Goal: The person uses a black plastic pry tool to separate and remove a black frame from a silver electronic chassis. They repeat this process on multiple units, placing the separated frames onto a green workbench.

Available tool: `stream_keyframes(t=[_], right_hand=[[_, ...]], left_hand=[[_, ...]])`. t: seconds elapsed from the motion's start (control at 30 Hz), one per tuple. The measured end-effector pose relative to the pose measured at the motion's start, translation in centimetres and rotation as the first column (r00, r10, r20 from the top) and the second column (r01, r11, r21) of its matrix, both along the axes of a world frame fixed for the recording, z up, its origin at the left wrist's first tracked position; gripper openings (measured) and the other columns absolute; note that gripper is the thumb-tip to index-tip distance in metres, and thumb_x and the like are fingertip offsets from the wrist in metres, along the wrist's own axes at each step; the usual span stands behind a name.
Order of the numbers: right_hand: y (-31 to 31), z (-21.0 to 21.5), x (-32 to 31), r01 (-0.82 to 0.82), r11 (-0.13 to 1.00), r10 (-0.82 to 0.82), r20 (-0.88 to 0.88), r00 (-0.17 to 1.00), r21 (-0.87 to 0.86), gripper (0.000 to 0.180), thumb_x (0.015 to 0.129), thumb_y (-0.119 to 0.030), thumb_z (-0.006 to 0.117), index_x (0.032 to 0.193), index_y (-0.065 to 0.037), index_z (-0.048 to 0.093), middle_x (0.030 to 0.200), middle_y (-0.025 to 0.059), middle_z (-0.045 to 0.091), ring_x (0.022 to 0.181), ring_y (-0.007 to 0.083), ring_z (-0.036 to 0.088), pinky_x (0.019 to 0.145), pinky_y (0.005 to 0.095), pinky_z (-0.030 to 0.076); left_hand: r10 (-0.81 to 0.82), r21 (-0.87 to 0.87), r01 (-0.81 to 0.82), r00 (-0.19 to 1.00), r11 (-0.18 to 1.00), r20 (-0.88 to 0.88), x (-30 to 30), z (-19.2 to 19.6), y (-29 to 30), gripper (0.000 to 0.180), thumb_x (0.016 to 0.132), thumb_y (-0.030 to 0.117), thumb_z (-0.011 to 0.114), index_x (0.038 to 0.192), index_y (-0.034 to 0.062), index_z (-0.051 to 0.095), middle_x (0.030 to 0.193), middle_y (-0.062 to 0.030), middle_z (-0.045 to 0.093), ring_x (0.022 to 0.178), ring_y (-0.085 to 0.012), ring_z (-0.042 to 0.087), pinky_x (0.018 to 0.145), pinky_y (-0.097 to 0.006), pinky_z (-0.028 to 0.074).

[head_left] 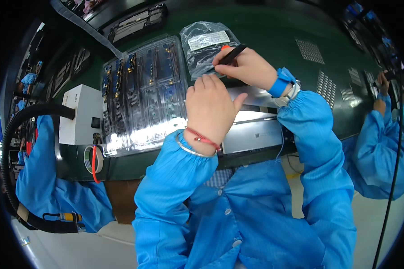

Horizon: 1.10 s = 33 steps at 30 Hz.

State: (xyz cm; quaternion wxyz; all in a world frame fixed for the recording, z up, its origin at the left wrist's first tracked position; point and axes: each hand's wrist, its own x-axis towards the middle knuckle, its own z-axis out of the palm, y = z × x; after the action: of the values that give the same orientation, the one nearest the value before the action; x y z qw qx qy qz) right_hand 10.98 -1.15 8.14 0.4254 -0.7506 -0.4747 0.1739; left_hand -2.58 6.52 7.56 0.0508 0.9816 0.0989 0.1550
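- Here, the right hand [249,67] has its fingers clamped on a slim black tool [232,54] with an orange tip, held like a pen.
- Tool's long axis runs from lower left to upper right; its working end points down-left, toward the left hand.
- Left hand [211,107] sits just below and left of the right, knuckles up, fingers curled together; what they press or pinch is hidden beneath the hand, so that cannot be told.
- Both hands hover over a long silvery metal panel [256,130] lying crosswise on the green tabletop [278,40]; the right hand is nearer the tool's contact point.
- Counted: one tool, one metal panel, one clear plastic bag [204,42] touching the right hand's far side, one clear tray of small blue parts [141,89] to the left.
- Also: one white box [78,114], one roll of tape [93,159], a co-worker's hand [381,83] at the far right, probably on a separate job.
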Motion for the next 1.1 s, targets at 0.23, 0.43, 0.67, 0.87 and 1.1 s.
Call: stream_keyframes(t=[0.23, 0.43, 0.67, 0.87, 1.1], right_hand=[[1.9, -2.9, 0.5, 0.111, 0.983, -0.115, 0.022, 0.993, 0.145, 0.020, 0.080, -0.013, 0.062, 0.098, -0.005, 0.064, 0.089, 0.0070, 0.063, 0.080, 0.0144, 0.058, 0.072, 0.0253, 0.047], [1.3, -2.9, 0.3, 0.150, 0.988, -0.147, -0.069, 0.987, 0.042, 0.019, 0.077, -0.008, 0.065, 0.095, -0.001, 0.064, 0.087, 0.0082, 0.064, 0.074, 0.0131, 0.059, 0.068, 0.0252, 0.049], [1.3, -3.1, 0.4, 0.119, 0.993, -0.118, -0.047, 0.992, 0.008, 0.019, 0.077, -0.008, 0.065, 0.094, -0.001, 0.064, 0.089, 0.0083, 0.064, 0.075, 0.0153, 0.060, 0.069, 0.0263, 0.048], [1.4, -3.7, 0.5, 0.117, 0.990, -0.124, 0.086, 0.989, 0.079, 0.020, 0.077, -0.016, 0.064, 0.093, -0.005, 0.065, 0.077, 0.0115, 0.065, 0.067, 0.0209, 0.064, 0.064, 0.0266, 0.051], [1.2, -3.2, 0.2, 0.114, 0.993, -0.114, -0.010, 0.993, 0.028, 0.017, 0.077, -0.007, 0.064, 0.092, -0.001, 0.065, 0.086, 0.0082, 0.065, 0.075, 0.0148, 0.060, 0.071, 0.0265, 0.049]], left_hand=[[0.029, 0.034, -0.035, 0.984, 0.999, 0.177, 1.1, -4.0, 0.7, 0.048, 0.078, 0.038, 0.057, 0.099, -0.0048, 0.054, 0.099, -0.0176, 0.057, 0.093, -0.0292, 0.055, 0.079, -0.041, 0.042], [0.054, -0.053, -0.050, 0.995, 0.997, 0.087, 0.6, -3.8, 0.3, 0.057, 0.074, 0.037, 0.062, 0.110, -0.0054, 0.050, 0.113, -0.0185, 0.052, 0.106, -0.0286, 0.049, 0.088, -0.043, 0.038], [0.084, -0.146, -0.079, 0.996, 0.986, 0.029, 0.7, -3.5, 0.2, 0.061, 0.074, 0.038, 0.064, 0.114, -0.0046, 0.048, 0.117, -0.0182, 0.049, 0.110, -0.0285, 0.046, 0.092, -0.043, 0.035], [0.083, -0.162, -0.077, 0.996, 0.984, 0.025, 0.6, -3.3, 0.3, 0.061, 0.074, 0.038, 0.064, 0.114, -0.0043, 0.047, 0.118, -0.0176, 0.049, 0.110, -0.0282, 0.046, 0.092, -0.044, 0.035], [0.051, -0.088, -0.043, 0.994, 0.995, 0.092, 0.4, -3.8, 0.4, 0.059, 0.074, 0.038, 0.063, 0.111, -0.0044, 0.049, 0.113, -0.0177, 0.052, 0.106, -0.0286, 0.048, 0.089, -0.044, 0.037]])
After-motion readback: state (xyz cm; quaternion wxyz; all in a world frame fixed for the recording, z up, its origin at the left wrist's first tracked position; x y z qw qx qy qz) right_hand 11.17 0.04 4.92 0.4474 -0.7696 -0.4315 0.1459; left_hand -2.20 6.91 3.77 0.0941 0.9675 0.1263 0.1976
